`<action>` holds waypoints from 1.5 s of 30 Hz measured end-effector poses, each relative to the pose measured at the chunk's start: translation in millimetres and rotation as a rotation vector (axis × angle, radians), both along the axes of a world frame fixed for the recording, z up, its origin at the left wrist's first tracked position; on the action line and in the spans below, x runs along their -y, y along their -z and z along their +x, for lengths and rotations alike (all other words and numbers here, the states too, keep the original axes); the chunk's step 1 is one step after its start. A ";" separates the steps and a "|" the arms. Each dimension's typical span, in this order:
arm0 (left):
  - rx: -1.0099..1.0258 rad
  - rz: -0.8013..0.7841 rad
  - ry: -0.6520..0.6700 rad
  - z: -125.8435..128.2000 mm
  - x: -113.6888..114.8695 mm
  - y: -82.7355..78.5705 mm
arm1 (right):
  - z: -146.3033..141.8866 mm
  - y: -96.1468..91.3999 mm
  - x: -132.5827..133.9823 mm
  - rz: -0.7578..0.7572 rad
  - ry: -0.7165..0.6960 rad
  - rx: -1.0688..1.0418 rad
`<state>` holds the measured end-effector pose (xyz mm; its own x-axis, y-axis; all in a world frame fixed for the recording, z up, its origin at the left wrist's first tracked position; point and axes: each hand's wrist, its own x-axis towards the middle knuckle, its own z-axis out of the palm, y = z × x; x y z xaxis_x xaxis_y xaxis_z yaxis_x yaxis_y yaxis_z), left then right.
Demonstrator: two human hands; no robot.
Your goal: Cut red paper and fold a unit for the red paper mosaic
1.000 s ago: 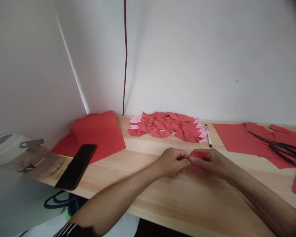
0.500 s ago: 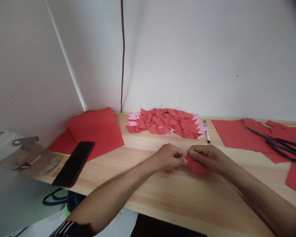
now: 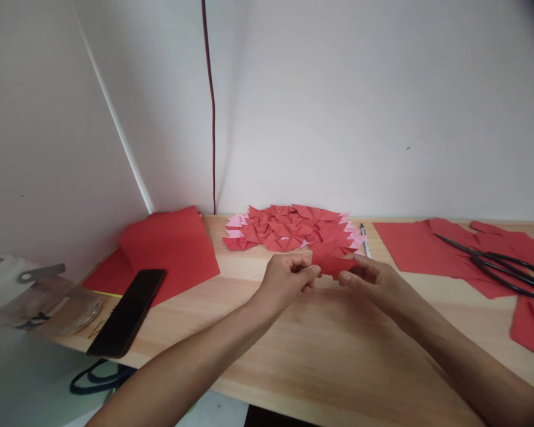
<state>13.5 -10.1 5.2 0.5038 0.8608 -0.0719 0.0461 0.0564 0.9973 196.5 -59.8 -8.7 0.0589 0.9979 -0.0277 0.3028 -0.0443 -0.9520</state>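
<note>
Between my two hands is a small piece of red paper (image 3: 330,261), held up a little above the wooden table. My left hand (image 3: 291,274) pinches its left side between thumb and fingers. On the right side, my right hand (image 3: 368,277) grips it with the thumb in front; some of those fingertips are hidden. Just behind the hands lies a spread of folded red and pink paper pieces (image 3: 285,228) with pointed ends, partly covered by the held paper. A marker pen (image 3: 365,240) lies beside that spread, close to my right hand.
Black scissors (image 3: 493,261) rest on red paper sheets (image 3: 404,243) at the right. More red paper (image 3: 173,243) lies at the left, with a black phone (image 3: 127,311) overlapping it. A clear container with a white lid (image 3: 48,296) stands near the left edge. A red-black cable (image 3: 212,118) hangs along the wall.
Both hands have lifted the red paper up and away from me. It has turned from slanting down by my right hand to lying level between both hands. The view has shifted slightly.
</note>
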 end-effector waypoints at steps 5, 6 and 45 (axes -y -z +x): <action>-0.001 -0.013 0.001 12.9 10.2 6.8 | -3.9 8.7 1.2 -0.054 -0.094 -0.083; -0.006 -0.045 0.009 15.0 11.2 9.9 | -2.7 9.9 1.1 -0.027 -0.098 -0.045; -0.184 0.651 0.038 1.4 15.9 7.3 | -5.8 -7.0 16.3 0.277 -0.066 0.300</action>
